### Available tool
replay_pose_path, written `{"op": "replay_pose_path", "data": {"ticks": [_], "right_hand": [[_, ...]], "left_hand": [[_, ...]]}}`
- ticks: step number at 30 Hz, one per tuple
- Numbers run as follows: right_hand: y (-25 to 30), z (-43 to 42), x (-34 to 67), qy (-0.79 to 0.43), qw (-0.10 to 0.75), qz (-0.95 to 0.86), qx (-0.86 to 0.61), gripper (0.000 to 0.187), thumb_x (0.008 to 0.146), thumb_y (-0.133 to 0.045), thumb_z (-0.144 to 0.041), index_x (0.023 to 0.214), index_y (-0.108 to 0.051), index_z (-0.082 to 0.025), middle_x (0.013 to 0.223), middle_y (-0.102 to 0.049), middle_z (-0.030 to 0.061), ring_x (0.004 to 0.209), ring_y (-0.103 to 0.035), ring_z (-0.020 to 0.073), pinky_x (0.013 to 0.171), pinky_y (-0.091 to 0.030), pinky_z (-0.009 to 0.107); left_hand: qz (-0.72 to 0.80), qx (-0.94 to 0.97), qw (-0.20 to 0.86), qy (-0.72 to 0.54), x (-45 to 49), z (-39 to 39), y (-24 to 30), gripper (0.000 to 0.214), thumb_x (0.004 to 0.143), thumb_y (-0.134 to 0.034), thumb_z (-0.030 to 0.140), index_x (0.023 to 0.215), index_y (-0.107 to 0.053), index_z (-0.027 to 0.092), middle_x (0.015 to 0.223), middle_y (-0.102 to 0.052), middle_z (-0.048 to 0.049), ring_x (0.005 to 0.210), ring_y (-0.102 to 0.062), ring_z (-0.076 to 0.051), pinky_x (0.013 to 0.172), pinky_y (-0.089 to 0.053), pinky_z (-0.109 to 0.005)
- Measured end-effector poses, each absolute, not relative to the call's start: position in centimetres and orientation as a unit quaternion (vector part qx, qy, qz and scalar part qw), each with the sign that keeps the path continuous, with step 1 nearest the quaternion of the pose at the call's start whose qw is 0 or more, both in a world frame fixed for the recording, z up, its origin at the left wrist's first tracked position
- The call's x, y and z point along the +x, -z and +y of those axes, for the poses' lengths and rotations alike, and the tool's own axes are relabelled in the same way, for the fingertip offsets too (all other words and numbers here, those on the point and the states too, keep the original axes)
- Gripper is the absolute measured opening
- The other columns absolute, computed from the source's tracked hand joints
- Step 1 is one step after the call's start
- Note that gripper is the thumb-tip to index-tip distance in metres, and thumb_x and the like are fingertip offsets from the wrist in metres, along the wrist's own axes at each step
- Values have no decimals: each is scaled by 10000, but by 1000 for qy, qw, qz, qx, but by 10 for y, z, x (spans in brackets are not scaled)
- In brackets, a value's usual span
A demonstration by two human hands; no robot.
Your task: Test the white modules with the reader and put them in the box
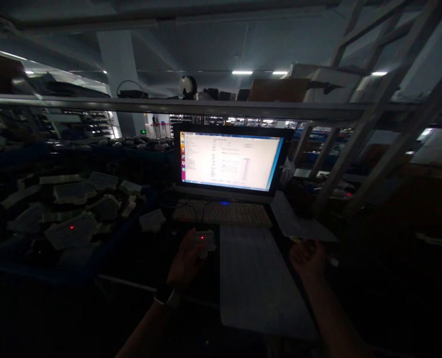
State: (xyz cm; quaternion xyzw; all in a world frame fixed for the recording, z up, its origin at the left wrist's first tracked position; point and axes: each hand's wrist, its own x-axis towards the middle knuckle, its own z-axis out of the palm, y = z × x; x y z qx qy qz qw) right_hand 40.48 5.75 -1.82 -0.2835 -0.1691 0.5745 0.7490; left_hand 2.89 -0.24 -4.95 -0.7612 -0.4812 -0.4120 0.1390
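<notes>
My left hand, with a watch on its wrist, is closed on a pale plastic device showing a small red light. It holds the device just in front of the white keyboard. A similar pale device lies to the left of the keyboard. Over on the right, my right hand is closed, its fingers curled near a sheet of paper. A small yellowish bit shows at its fingertips, too dark to name. Between the hands lies a large pale sheet.
A lit monitor stands behind the keyboard. To the left, a blue bin holds several pale devices, one with a red light. A shelf bearing boxes runs above the monitor. Slanted metal posts rise at the right.
</notes>
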Motion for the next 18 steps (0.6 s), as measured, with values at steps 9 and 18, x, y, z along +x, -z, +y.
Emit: {"op": "replay_pose_path", "data": {"ticks": [9,18], "right_hand": [[13,53,401,-583,752,-136,-275,313,816,-488,-405,577,-456,-206,346,-309,-88,270,-275,61,275,-246,159],[16,55,402,-573,750,-166,-285,315,799,-525,-423,580,-470,-202,351,-312,-92,268,-278,58,282,-253,163]], "left_hand": [[-488,-758,141,409,30,-3,51,458,784,-655,192,1215,-515,252,1496,-323,-121,1353,-365,-301,949,-525,-470],[-487,-762,108,413,29,-3,49,430,780,-656,187,1192,-549,250,1500,-333,-106,1350,-370,-305,959,-515,-483]]}}
